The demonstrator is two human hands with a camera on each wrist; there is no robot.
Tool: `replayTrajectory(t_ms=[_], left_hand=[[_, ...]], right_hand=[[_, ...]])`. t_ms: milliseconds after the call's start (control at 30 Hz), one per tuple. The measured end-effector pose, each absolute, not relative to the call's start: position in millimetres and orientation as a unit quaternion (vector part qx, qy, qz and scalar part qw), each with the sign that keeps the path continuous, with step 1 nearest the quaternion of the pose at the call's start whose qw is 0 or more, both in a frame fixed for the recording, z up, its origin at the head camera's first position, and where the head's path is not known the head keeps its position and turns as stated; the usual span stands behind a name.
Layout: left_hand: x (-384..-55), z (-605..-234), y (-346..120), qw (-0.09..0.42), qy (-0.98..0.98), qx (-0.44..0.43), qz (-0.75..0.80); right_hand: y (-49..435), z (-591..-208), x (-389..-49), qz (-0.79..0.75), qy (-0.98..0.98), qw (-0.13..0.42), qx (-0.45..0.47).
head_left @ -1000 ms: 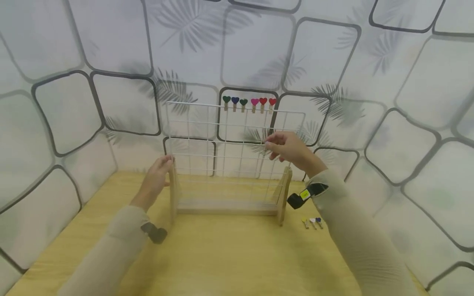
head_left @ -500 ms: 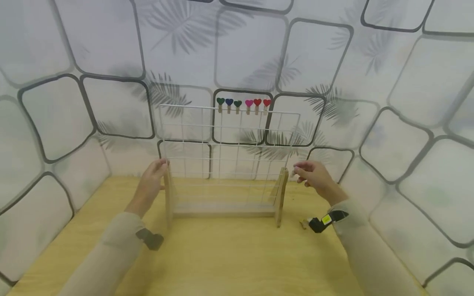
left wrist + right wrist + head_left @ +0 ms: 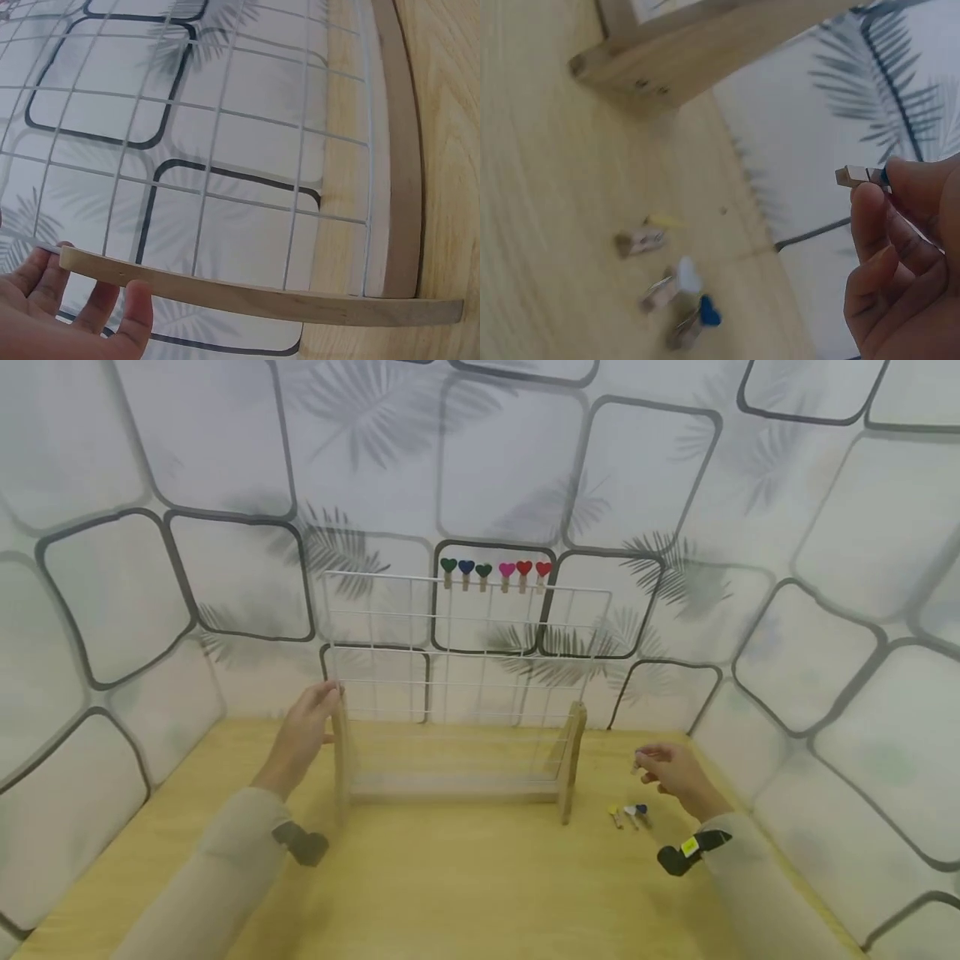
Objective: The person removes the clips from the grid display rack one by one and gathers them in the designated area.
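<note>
On the surface (image 3: 450, 881), the rack (image 3: 453, 791) is gripped by left fingers (image 3: 137, 309), seemingly for steadiness, while right of it a clip (image 3: 855, 176) is pinched by right fingers (image 3: 868, 217).

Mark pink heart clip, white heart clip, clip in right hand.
Pink heart clip (image 3: 507, 570), head view, on its heart.
White heart clip (image 3: 688, 277), right wrist view, on its heart.
Held clip (image 3: 857, 175), right wrist view, on its wooden body.
</note>
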State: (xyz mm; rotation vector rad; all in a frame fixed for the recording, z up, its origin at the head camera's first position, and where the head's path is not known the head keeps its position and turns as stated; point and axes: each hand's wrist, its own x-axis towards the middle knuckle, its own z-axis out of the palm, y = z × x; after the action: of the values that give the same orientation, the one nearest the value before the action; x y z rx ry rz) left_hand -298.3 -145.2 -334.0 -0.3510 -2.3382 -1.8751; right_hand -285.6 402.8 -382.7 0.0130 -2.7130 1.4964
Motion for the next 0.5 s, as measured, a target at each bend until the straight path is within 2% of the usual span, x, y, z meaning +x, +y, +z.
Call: replayTrajectory(t_ms=[267, 500], left_hand=[[-300, -336, -144, 0.060, -0.777, -0.123, -0.615], [-299, -337, -145, 0.070, -0.776, -0.123, -0.615]], right_hand=[[424, -418, -269, 0.446, -0.894, 0.007, -0.044], [436, -442, -269, 0.436, -0.898, 0.006, -0.064]])
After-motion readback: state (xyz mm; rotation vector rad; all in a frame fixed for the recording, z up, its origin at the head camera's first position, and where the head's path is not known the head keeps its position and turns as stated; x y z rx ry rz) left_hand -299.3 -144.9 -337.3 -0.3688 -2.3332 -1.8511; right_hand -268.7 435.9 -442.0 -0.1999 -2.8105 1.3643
